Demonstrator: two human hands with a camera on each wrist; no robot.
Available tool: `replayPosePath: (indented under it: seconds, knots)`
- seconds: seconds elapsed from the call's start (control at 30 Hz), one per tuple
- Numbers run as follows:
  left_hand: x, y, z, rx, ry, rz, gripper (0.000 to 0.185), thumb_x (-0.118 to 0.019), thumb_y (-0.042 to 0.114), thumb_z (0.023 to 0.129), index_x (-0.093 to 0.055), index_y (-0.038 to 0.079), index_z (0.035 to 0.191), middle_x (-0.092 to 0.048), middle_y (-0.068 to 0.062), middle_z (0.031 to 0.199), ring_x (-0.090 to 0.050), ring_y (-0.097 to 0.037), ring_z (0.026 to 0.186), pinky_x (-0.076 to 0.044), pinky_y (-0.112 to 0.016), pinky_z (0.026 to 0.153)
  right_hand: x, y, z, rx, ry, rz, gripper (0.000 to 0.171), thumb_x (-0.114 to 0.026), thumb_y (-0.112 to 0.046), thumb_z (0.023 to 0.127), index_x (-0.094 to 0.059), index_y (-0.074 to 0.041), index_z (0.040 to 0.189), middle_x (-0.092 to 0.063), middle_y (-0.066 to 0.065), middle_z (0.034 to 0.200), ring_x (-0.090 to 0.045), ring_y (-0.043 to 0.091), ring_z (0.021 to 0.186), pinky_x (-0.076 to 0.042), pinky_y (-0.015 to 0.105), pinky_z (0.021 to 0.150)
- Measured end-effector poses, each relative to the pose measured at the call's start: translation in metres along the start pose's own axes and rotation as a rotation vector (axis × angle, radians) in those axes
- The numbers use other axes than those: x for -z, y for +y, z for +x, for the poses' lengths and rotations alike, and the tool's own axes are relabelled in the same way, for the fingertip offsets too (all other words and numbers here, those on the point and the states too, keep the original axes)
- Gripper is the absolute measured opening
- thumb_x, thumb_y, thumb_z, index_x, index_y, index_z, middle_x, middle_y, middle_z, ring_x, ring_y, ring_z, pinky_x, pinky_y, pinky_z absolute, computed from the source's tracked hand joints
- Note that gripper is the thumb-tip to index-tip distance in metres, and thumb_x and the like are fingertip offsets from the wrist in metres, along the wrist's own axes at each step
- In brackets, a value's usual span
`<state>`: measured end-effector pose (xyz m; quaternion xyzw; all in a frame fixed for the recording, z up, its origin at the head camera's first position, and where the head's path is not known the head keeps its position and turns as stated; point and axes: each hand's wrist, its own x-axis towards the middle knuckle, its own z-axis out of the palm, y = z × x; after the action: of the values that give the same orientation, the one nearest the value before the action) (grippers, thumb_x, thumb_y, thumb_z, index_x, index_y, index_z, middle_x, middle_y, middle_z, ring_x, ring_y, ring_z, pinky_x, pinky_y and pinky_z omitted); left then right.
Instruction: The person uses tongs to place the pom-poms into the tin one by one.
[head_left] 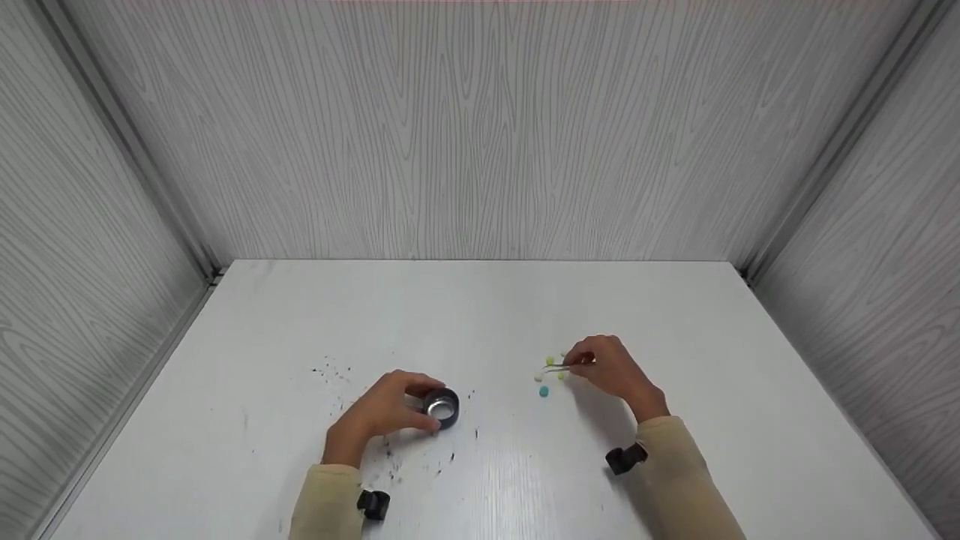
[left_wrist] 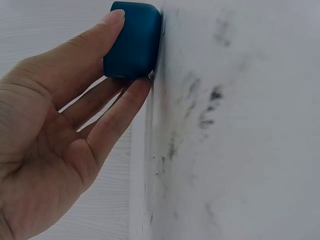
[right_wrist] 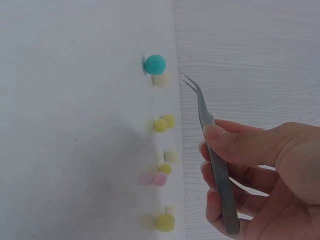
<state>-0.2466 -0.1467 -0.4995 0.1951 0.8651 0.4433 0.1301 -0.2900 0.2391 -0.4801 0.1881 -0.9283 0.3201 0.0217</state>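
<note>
Slim metal tweezers [right_wrist: 212, 150] with curved, pointed tips are sitting in my right hand [right_wrist: 260, 175], and I am pinching them between thumb and curled fingers, the tips standing slightly apart and holding nothing. In the right wrist view those tips are hovering near the upper middle of the frame, just beside a small teal fuzzy pompom [right_wrist: 155, 64] and a pale cream pompom [right_wrist: 161, 80] touching it. Below these, a loose line of small yellow pompoms [right_wrist: 161, 125], a pink pompom [right_wrist: 159, 179] and another yellow one [right_wrist: 165, 222] is running down the middle of the frame on the white tabletop [right_wrist: 75, 125]. In the head view I am seeing the right hand [head_left: 611, 371] right of centre with the tweezers [head_left: 562, 367] reaching left over the pompoms, the teal pompom [head_left: 544, 391] lying nearest to me. My left hand [head_left: 382, 412] is resting left of centre, gripping a small round blue container with a shiny metal inside [head_left: 442, 407]; in the left wrist view its blue rounded side [left_wrist: 132, 40] is sitting at the top of the frame, thumb and fingertips curled against it. Dark specks [head_left: 330, 371] are scattered over the table around that hand.
</note>
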Motion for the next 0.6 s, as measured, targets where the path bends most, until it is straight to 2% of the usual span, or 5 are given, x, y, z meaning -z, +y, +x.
replayPosePath:
  seconds: [0.37, 0.6]
  knots:
    - [-0.0003, 0.0025, -0.0008, -0.005, -0.001, 0.023, 0.056, -0.09, 0.017, 0.079, -0.07, 0.011, 0.131, -0.072, -0.008, 0.128, -0.064, -0.034, 0.125, -0.047, -0.059, 0.111, -0.0059, 0.0028, 0.0008, -0.008, -0.012, -0.012, 0.015, -0.074, 0.006, 0.088, -0.082, -0.006, 0.094, -0.076, 0.009, 0.097, -0.062, 0.016, 0.085, -0.052, 0.03, 0.078]
    - [0.0, 0.0034, -0.0007, 0.001, 0.0, 0.017, 0.055, -0.09, 0.016, 0.078, -0.071, 0.012, 0.13, -0.073, -0.007, 0.128, -0.065, -0.031, 0.124, -0.047, -0.057, 0.111, -0.006, 0.0042, 0.002, -0.042, -0.012, -0.022, 0.016, -0.073, 0.004, 0.09, -0.081, -0.007, 0.097, -0.076, 0.009, 0.1, -0.063, 0.018, 0.088, -0.053, 0.032, 0.08]
